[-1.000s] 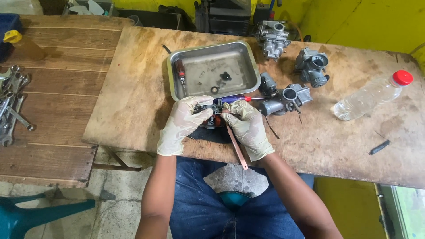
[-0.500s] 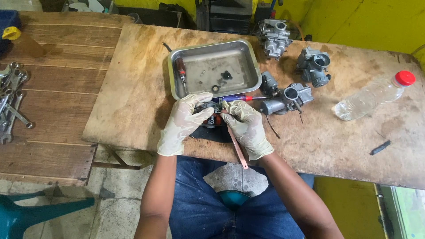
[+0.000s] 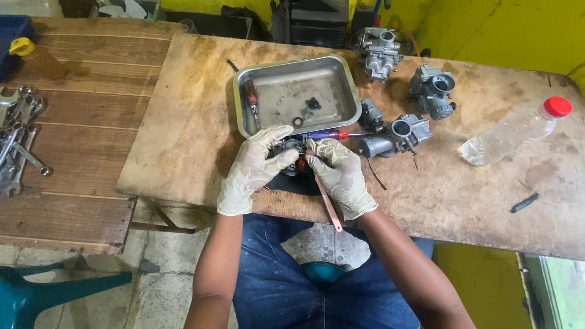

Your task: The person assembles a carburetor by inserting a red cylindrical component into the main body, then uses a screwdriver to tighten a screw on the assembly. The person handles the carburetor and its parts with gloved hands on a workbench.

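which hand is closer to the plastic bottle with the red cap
Right. The right hand is at the table's near edge, on the bottle's side, though well short of the plastic bottle lying far to the right. The left hand is farther away, on the other side of the small part both hold.

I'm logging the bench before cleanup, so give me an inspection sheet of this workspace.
Surface: stained plywood bench top, beside a plank table.
Job's things: small dark carburetor part gripped by both hands; thin reddish strip at the right hand.
Clutter: metal tray with small parts, three carburetors, plastic bottle, screwdriver, wrenches.
Hands: left hand, right hand, both gloved.
Cables: nothing seen.
Surroundings: yellow wall, concrete floor.
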